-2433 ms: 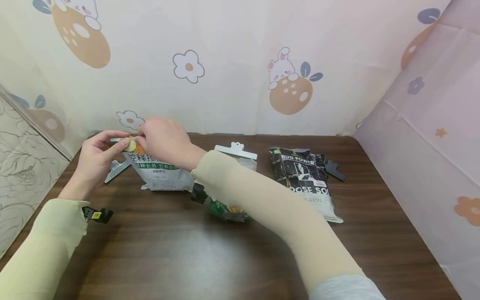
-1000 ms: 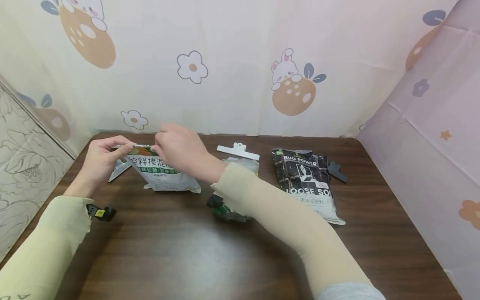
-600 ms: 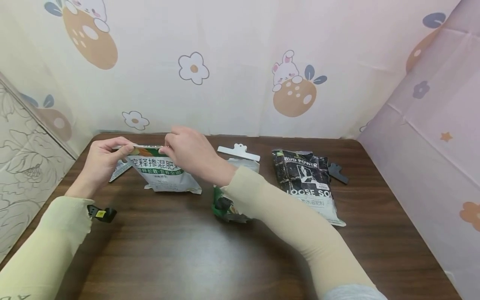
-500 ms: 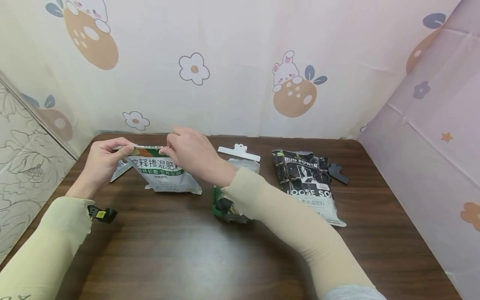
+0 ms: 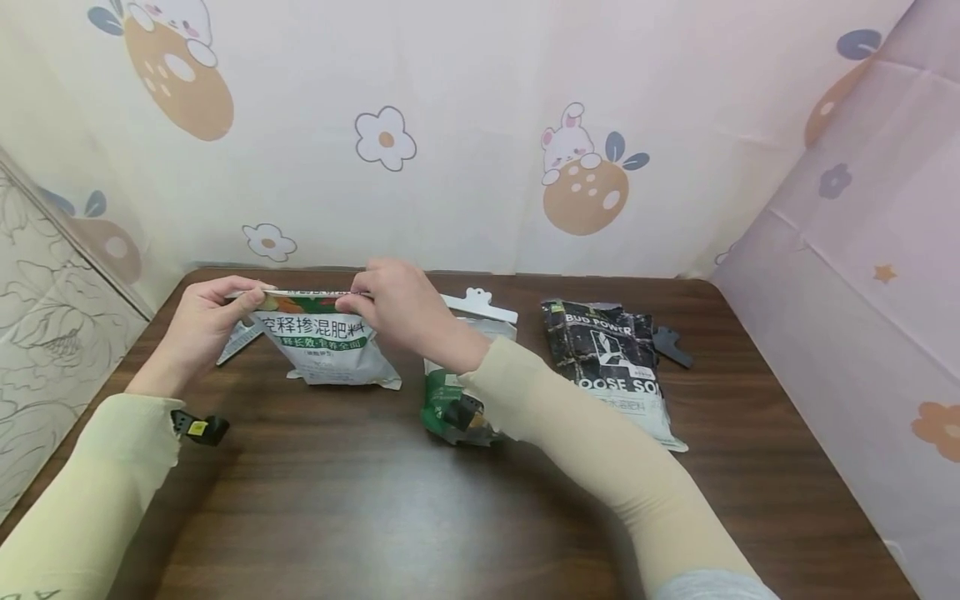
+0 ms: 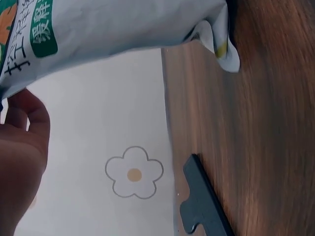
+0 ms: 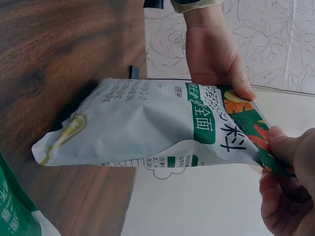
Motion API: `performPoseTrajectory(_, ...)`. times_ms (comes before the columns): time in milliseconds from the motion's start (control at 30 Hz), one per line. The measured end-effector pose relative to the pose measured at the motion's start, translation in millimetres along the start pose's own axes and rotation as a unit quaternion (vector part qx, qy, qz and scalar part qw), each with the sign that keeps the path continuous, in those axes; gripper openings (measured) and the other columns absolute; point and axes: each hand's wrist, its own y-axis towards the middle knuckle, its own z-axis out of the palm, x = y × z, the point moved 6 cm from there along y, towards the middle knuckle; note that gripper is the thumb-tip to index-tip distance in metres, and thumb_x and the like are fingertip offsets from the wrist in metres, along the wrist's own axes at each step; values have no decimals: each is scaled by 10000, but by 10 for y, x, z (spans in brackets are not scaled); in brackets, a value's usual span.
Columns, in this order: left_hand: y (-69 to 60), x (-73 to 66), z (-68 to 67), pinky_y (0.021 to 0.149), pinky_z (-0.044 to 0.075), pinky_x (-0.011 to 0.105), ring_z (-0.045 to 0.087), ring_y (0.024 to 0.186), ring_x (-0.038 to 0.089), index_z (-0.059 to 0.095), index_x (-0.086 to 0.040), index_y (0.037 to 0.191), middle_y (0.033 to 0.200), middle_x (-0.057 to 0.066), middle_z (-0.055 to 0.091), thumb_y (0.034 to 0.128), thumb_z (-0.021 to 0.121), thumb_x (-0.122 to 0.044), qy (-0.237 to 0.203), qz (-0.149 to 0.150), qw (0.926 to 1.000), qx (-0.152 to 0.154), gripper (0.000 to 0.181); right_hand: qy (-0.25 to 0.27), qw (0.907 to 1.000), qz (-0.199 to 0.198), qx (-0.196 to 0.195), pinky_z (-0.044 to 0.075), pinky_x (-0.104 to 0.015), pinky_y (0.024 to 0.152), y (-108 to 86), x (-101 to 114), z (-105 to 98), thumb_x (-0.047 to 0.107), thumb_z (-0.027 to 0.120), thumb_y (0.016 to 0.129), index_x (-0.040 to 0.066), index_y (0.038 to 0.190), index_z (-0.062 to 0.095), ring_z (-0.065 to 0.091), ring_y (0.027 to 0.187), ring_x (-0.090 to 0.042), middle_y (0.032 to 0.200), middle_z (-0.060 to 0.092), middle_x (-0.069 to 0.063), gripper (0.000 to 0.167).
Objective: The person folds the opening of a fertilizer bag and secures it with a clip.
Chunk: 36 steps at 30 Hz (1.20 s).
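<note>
Left of the frame's centre, the left hand [image 5: 201,323] and right hand [image 5: 405,304] closely pinch the white bag [image 5: 330,354] at opposite top corners, probably to stretch its mouth flat.

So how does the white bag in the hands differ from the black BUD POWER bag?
Pose: the left hand and right hand hold the white bag up by its top edge; the black bag lies on the table.
Look: the white bag is mostly pale with green printing; the black bag is dark above, whitish below.
Both are printed bags.
</note>
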Motion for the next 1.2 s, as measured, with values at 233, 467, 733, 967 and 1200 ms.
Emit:
performPoseTrajectory(233, -39, 10, 17, 797, 486, 183, 614, 900, 97, 701, -17, 1118, 1041, 6, 673, 1036, 503, -67, -562, -26, 9968, 562, 220, 124, 9998, -85, 91, 423, -209, 675, -33, -9, 25, 293, 647, 980, 131, 961, 767, 530, 759, -91, 840, 590, 50, 203)
performPoseTrajectory(467, -8, 0, 44, 716, 468, 178, 617, 837, 90, 703, -23, 1130, 1022, -3, 691, 1043, 496, -99, -511, 34, 9975, 489, 237, 123, 9999, -6, 69, 422, -223, 653, -81, -37, 21, 220, 620, 1004, 127, 1012, 764, 516, 732, -117, 844, 560, 28, 172)
performPoseTrajectory(733, -54, 32, 20, 819, 489, 175, 595, 946, 111, 681, 8, 1148, 1102, 36, 614, 1041, 493, -77, -940, -18, 9950, 347, 233, 95, 10000, 2, -21, 424, -223, 664, -84, -30, 26, 230, 625, 1001, 135, 1003, 765, 525, 727, -109, 840, 563, 36, 169)
performPoseTrajectory(967, -97, 105, 28, 848, 503, 221, 596, 984, 125, 685, 7, 1142, 1126, 63, 603, 1047, 475, -65, -1560, -30, 9869, 422, 241, 154, 9998, 73, 117, 422, -215, 670, -75, -36, 42, 225, 638, 993, 143, 992, 771, 527, 748, -107, 847, 576, 41, 156)
performPoseTrajectory(1200, -146, 148, -13, 983, 426, 275, 564, 1160, 200, 632, 12, 1243, 1246, 92, 643, 1085, 404, -274, -1658, 270, 9823, 826, 398, 199, 9997, 17, 123, 423, -213, 672, -87, -44, 45, 217, 642, 991, 140, 988, 774, 532, 755, -106, 844, 585, 42, 152)
